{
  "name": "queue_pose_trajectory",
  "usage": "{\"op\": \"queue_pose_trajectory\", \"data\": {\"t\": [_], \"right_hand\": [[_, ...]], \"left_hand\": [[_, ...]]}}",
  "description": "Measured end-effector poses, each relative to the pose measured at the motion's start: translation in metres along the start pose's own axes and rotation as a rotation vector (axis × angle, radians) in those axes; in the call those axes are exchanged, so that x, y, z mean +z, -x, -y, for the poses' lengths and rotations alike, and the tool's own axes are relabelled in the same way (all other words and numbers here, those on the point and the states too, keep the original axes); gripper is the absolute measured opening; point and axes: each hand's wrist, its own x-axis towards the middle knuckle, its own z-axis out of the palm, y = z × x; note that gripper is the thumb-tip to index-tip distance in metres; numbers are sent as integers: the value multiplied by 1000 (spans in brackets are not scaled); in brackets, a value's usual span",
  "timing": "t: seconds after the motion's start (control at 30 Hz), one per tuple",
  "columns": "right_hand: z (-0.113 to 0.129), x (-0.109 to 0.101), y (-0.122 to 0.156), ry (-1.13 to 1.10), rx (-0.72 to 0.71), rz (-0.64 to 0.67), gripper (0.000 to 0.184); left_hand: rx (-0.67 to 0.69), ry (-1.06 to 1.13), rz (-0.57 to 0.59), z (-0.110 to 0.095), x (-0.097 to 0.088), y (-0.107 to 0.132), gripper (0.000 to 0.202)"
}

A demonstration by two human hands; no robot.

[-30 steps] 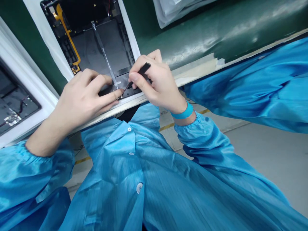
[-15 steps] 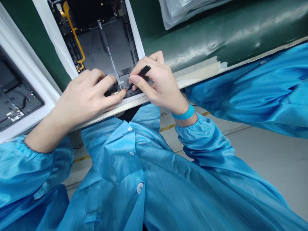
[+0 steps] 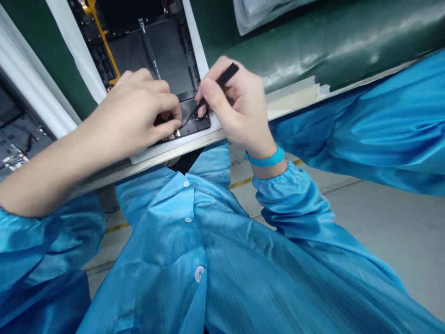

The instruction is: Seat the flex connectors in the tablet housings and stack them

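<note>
An opened tablet-like device [image 3: 167, 48], with dark panels and ribbon cables inside, lies under both hands. Over its near edge my left hand [image 3: 139, 109] is closed, thumb and forefinger pinched at one end of a thin dark wire [image 3: 187, 121]. My right hand [image 3: 239, 102] grips a slim black pointed tool [image 3: 227, 75]; whether it is tweezers or a pry stick, I cannot tell. The tool's tip meets the wire close to a black corner piece [image 3: 203, 122]. Small metal parts [image 3: 175, 134] show below my left thumb. A grey ribbon cable [image 3: 149, 44] runs down behind my left fingers.
White wrapping [image 3: 69, 51] surrounds the device on a green work surface [image 3: 313, 44]. A second opened device [image 3: 17, 120] lies at the left. More white sheeting [image 3: 260, 16] sits at the top right. Tape [image 3: 295, 97] covers part of the bench edge. Another person's blue sleeve [image 3: 382, 134] is at the right.
Both hands have lifted somewhat, and the right has shifted slightly right with the tool. The thin wire and the device's near right corner now show. The ribbon cable's lower end has become hidden.
</note>
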Motion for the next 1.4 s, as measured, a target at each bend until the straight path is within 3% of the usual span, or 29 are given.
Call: {"op": "queue_pose_trajectory", "data": {"t": [0.1, 0.2, 0.4, 0.6, 0.83, 1.0, 1.13, 1.3, 1.4], "right_hand": [[-3, 3, 0, -126, -22, -101, 53], [-3, 3, 0, -192, -25, -130, 51], [-1, -2, 2, -306, -50, -105, 43], [0, -6, 2, -203, -1, -62, 38], [0, -4, 2, -286, -47, -78, 42], [2, -4, 3, -311, -49, -94, 42], [3, -5, 4, -256, -15, -74, 43], [0, -3, 5, -201, -25, -72, 41], [1, -3, 7, -69, 21, -20, 46]], "left_hand": [[-60, -13, 74, -7, -8, -18, 25], [-113, -36, 67, -11, -10, -24, 19], [-88, -10, 19, -9, -7, -18, 33], [-102, -43, 15, -12, -10, -21, 46], [-91, -89, 24, -15, -17, -27, 51], [-56, -136, 77, 0, -14, -36, 31], [-103, -156, 130, 8, -11, -46, 20], [-124, -147, 139, 0, -13, -48, 19], [-92, -208, 61, -13, -13, -34, 26]]}}
